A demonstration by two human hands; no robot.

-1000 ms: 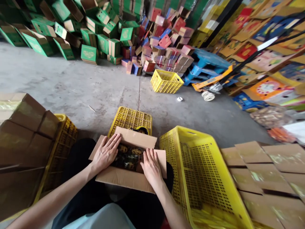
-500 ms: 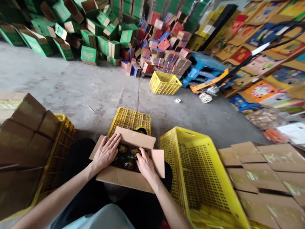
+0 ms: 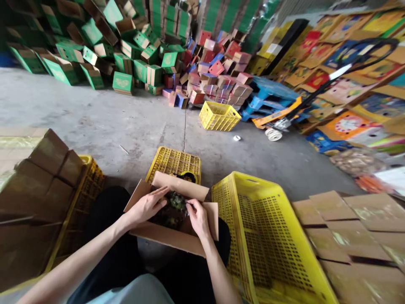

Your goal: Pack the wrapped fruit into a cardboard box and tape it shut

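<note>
An open cardboard box (image 3: 167,238) with its flaps folded out rests at my lap. Inside it lie dark, glossy things mottled with yellow-green; their kind is not clear. One dark, mottled green bundle (image 3: 177,202) is raised near the box's far side. My right hand (image 3: 198,216) pinches the right edge of this bundle, thumb and fingers together. My left hand (image 3: 147,207) reaches over the left flap, fingers stretched out, its tips close to the bundle's left side. Whether they touch it I cannot tell.
Beyond the box is an upturned yellow crate (image 3: 174,162) with a black and yellow round object (image 3: 189,176) on it. A large yellow crate (image 3: 278,236) stands at right. Closed cartons are stacked left (image 3: 34,181) and right (image 3: 344,228). A pallet jack (image 3: 281,120) stands farther off.
My right hand has drawn back slightly and closed on the bundle, which now sits higher in the box. My left hand has moved right from the flap over the opening. The view has tilted up a little.
</note>
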